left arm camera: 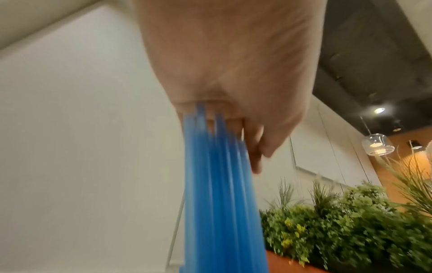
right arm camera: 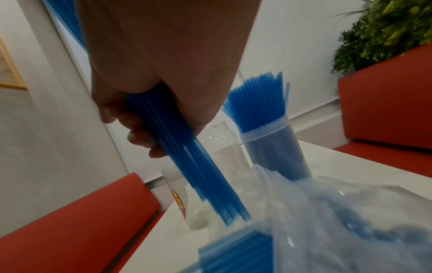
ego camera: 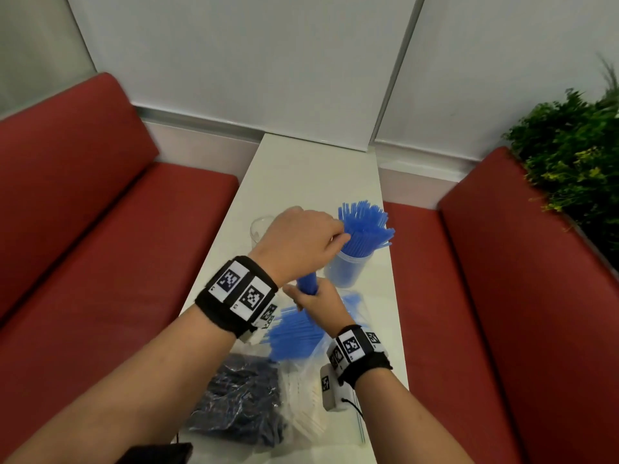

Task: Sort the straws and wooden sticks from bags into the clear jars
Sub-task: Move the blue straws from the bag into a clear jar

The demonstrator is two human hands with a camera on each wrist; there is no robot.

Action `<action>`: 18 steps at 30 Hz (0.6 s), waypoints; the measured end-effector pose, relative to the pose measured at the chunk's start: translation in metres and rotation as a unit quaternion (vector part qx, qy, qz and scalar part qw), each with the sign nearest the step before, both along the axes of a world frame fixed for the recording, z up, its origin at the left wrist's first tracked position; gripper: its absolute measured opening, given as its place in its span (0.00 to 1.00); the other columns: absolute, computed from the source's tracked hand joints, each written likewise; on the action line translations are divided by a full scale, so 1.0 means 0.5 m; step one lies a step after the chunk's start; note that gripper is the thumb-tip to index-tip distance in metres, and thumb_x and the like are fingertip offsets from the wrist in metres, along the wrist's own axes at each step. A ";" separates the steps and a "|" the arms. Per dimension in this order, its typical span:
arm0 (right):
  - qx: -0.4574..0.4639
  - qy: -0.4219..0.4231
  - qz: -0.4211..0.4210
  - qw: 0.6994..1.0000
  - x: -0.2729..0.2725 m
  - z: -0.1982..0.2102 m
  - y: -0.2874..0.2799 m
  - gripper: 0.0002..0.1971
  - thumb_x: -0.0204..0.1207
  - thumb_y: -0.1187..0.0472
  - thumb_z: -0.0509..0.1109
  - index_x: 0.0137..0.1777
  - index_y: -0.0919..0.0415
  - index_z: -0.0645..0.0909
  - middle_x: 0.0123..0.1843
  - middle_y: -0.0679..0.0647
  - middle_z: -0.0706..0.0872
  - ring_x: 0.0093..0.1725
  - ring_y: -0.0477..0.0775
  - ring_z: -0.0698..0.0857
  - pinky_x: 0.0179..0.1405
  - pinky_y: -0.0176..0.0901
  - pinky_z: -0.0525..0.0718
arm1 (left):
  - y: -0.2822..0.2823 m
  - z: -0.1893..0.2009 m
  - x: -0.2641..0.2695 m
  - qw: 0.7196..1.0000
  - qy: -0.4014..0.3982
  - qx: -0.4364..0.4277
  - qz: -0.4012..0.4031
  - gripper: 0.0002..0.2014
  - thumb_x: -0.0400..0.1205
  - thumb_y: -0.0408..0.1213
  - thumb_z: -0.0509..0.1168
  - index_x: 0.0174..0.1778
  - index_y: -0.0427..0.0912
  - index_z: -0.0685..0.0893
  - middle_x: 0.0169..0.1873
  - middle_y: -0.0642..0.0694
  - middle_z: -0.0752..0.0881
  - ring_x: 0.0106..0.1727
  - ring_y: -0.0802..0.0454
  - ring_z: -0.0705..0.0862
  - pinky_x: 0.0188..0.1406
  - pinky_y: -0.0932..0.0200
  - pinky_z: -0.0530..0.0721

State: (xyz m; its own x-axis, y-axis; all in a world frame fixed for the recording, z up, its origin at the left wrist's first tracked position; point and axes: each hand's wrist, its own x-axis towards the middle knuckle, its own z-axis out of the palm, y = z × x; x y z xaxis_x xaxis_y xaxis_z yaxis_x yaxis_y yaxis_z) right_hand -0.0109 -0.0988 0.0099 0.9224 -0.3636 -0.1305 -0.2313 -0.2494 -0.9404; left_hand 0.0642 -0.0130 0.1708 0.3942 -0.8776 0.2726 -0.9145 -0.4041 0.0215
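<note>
**Straw Transfer: Bundle Held Beside the Filled Jar**

Left to right across the white table (ego camera: 311,169): an empty clear jar (ego camera: 259,229) stands at the left edge, partly hidden behind the left hand (ego camera: 301,242). The left hand has its fingers closed round the upper part of a bundle of blue straws (left arm camera: 217,184). Directly below it, the right hand (ego camera: 318,301) grips the lower end of the same bundle (right arm camera: 187,157) in a fist. The bundle's long axis runs nearly upright, tilted slightly.

Just to the right of both hands stands the filled jar (ego camera: 346,267), packed with upright blue straws that fan out above its rim. The left hand is the nearer one; its fingertips reach the fanned straws.

Nearer the person lies an open clear bag (right arm camera: 327,212) holding more blue straws, with a bag of dark straws (ego camera: 237,406) and a bag of pale wooden sticks (ego camera: 306,403) beside it.

Materials: the straws are thin, smooth, translucent plastic tubes; the jars are rigid clear cylinders; the bags are crinkled film.

Judgement: the bundle needs a short move rightward, kept upright, to enter the jar.
</note>
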 end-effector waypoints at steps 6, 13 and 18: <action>0.047 -0.040 -0.026 0.998 0.003 0.040 -0.006 0.15 0.78 0.58 0.79 0.35 0.60 0.78 0.26 0.51 0.79 0.29 0.51 0.76 0.35 0.46 0.76 | 0.004 -0.016 0.007 0.952 0.222 -0.192 -0.082 0.22 0.87 0.57 0.55 0.37 0.48 0.84 0.33 0.53 0.87 0.38 0.57 0.84 0.39 0.57 0.79; 0.038 -0.138 -0.081 0.986 -0.020 0.183 -0.078 0.21 0.76 0.46 0.78 0.28 0.54 0.77 0.25 0.52 0.79 0.27 0.48 0.78 0.33 0.36 0.79 | 0.034 -0.073 0.094 0.548 0.621 -0.552 0.093 0.17 0.89 0.45 0.59 0.45 0.37 0.85 0.33 0.40 0.89 0.44 0.40 0.91 0.47 0.50 0.88; 0.081 -0.168 -0.091 0.978 -0.018 0.223 -0.072 0.18 0.78 0.51 0.79 0.28 0.50 0.80 0.27 0.56 0.77 0.29 0.52 0.77 0.34 0.39 0.79 | 0.009 -0.133 0.081 0.506 0.734 -0.433 0.131 0.18 0.89 0.47 0.57 0.51 0.36 0.85 0.46 0.36 0.90 0.48 0.42 0.91 0.55 0.48 0.85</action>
